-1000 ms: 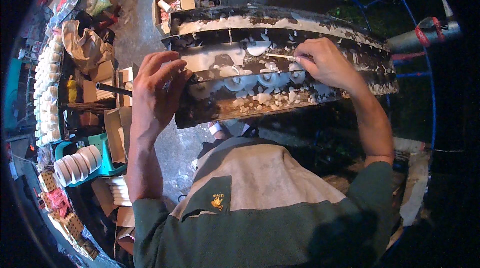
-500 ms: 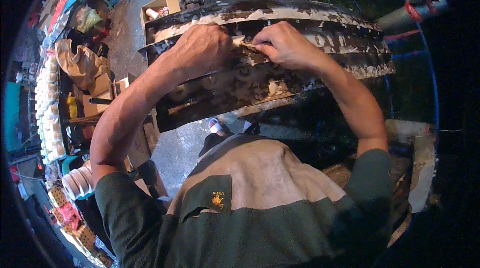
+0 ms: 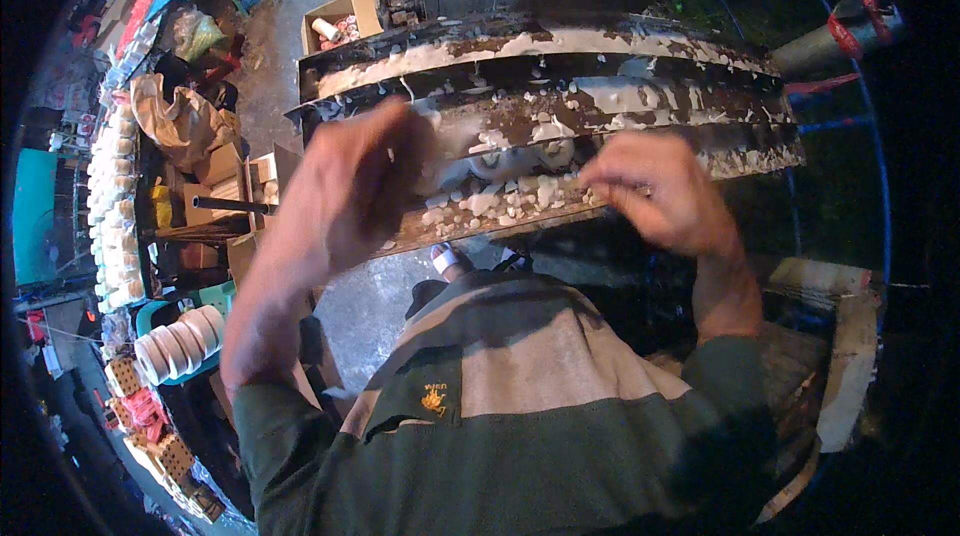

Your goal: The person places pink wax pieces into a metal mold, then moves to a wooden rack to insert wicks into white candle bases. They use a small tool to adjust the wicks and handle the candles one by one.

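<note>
A long dark metal rack [image 3: 620, 96] crusted with white wax-like residue stretches across in front of me. Round white pieces [image 3: 500, 164] sit in its middle row, and white crumbs [image 3: 480, 208] litter its lower ledge. My left hand [image 3: 350, 186] is raised over the rack's left part, blurred by motion, fingers curled downward; what it holds is unclear. My right hand [image 3: 660, 186] hovers at the rack's front edge, right of centre, fingertips pinched together toward the crumbs, nothing visible between them. My green and tan shirt [image 3: 520, 386] fills the lower middle.
An open cardboard box [image 3: 340, 26] stands behind the rack's left end. At the left are stacked white rolls [image 3: 110, 196], a crumpled brown bag [image 3: 175, 116] and white discs [image 3: 180, 341]. A grey cylinder with a red band [image 3: 850, 31] and a blue frame [image 3: 880, 186] lie to the right.
Both hands have come off the rack's middle row toward me and moved apart, the left one now blurred. The view has shifted so the rack sits lower and wider.
</note>
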Motion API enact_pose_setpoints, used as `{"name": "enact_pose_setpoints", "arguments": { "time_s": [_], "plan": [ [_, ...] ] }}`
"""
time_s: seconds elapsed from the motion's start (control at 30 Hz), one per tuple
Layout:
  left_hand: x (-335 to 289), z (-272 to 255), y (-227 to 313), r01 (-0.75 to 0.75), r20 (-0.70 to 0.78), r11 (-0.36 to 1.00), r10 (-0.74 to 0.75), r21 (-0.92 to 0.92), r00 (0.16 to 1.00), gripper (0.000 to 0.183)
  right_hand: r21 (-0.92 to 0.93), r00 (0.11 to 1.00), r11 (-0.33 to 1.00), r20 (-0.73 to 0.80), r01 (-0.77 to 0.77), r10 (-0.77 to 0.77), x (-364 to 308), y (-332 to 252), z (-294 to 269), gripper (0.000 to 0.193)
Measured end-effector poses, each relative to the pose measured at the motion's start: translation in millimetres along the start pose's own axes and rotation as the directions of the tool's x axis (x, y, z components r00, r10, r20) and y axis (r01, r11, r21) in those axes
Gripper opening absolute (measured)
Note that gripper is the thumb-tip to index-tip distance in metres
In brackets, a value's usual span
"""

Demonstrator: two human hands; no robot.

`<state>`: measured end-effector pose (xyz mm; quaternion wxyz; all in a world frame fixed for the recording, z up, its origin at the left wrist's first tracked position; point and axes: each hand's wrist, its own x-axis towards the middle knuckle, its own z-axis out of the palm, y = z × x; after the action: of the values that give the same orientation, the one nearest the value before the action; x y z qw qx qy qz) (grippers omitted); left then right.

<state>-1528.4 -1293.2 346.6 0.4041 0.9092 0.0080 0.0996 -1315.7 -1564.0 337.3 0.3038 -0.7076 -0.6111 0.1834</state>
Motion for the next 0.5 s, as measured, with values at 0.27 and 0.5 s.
{"name": "enact_pose_setpoints", "arguments": {
  "time_s": [0.27, 0.5],
  "plan": [
    [-40.4, 80.7, -1.1, 0.073, -0.217, 0.992, -0.094, -0.105, 0.972, 0.018, -0.324, 0.977, 0.927, -0.154, -0.188, 0.145, -64.3, 42.9, 23.5, 0.031],
    [-24.4, 86.5, 6.6, 0.010, -0.174, 0.986, -0.040, -0.169, 0.984, 0.029, -0.453, 0.978, 0.887, -0.209, -0.094, -0.003, -39.3, 2.5, 18.3, 0.031]
  ]
}}
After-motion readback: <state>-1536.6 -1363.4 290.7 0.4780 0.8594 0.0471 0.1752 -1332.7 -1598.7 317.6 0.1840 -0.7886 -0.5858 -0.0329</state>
